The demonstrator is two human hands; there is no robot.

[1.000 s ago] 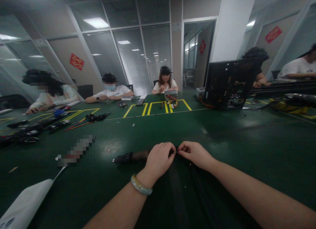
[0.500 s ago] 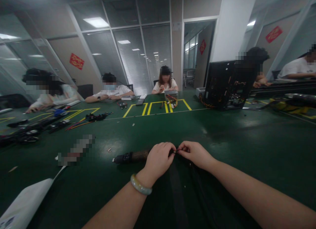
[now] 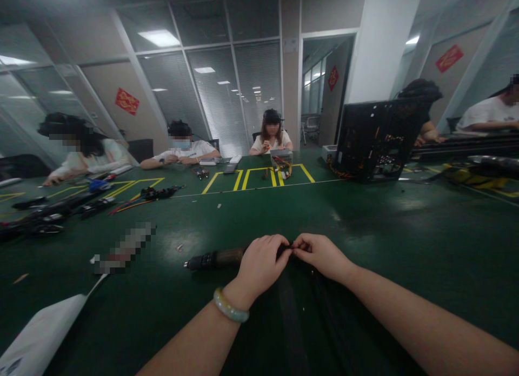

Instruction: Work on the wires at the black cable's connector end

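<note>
My left hand (image 3: 261, 262) is closed in a loose fist over the near end of a dark electric screwdriver (image 3: 214, 257) that lies on the green table (image 3: 385, 230). My right hand (image 3: 320, 253) pinches something small and dark right against the left fingertips; what it is I cannot make out. Dark straps or cables (image 3: 292, 316) run from under both hands toward me. A pale green bangle (image 3: 230, 307) sits on my left wrist.
A white sheet (image 3: 40, 335) lies at the near left. Black tools and red wires (image 3: 81, 203) crowd the left side. An open black computer case (image 3: 377, 141) stands at the back right. Several people sit around the far edge, by yellow tape marks (image 3: 259, 177).
Both hands stay pressed together in the same spot. The small metal glint between the fingertips is now covered by my fingers.
</note>
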